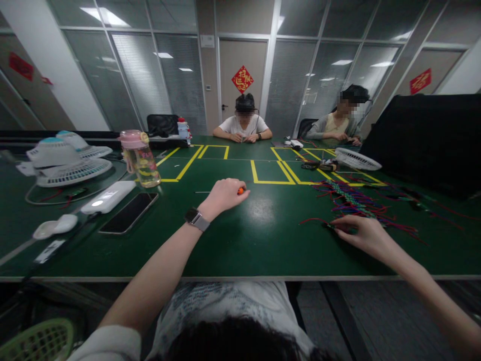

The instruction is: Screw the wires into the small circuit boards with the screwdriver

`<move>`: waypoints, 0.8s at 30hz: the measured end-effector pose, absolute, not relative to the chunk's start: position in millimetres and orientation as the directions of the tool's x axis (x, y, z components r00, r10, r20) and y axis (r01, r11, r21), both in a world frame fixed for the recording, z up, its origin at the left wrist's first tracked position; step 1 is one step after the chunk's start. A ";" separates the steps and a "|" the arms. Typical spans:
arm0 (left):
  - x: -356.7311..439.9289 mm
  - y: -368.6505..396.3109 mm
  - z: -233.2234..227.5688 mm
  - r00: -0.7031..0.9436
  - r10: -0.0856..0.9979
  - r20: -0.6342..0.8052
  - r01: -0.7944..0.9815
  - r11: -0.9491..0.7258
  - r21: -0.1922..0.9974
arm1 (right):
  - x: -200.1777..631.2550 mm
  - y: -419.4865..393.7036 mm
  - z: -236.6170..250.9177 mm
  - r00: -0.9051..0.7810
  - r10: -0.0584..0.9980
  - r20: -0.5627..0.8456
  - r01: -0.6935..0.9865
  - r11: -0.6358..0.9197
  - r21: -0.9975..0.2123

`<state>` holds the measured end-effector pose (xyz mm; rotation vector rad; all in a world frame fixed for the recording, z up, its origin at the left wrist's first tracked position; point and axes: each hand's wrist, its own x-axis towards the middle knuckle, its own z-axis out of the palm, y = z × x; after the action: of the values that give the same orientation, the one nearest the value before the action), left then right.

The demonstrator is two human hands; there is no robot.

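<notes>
My left hand (224,195), a watch on its wrist, is closed over an orange-handled screwdriver (240,190) lying on the green table (233,240); its thin shaft sticks out to the left. Over on the right, my right hand (358,231) pinches a small dark part with red wires at the near edge of a pile of coloured wires (353,203).
On the left lie a black phone (130,212), a white power bank (108,196), a pink-lidded bottle (140,159) and white fans (63,163). Another fan (356,159) sits far right. Two people sit at the far side. Yellow tape marks the table.
</notes>
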<state>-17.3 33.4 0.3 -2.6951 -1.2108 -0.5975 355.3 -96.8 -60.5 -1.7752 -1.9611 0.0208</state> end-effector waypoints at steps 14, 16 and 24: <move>-17.9 32.1 1.0 0.605 0.687 0.403 0.731 -0.679 0.061 | 366.0 -93.6 -65.8 -0.061 0.951 0.303 0.915 0.175 -0.364; -18.0 31.9 1.2 0.606 0.686 0.402 0.731 -0.680 0.057 | 367.8 -91.2 -65.7 -0.060 0.960 0.273 0.914 0.163 -0.372; -17.5 34.1 -0.8 0.607 0.681 0.410 0.735 -0.677 0.038 | 365.4 -87.5 -63.7 -0.104 0.955 0.278 0.905 0.207 -0.373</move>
<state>-17.5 34.1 -0.8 -2.6932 -1.1935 -0.6020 365.4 -87.5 -63.7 -1.7235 -2.0348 0.1479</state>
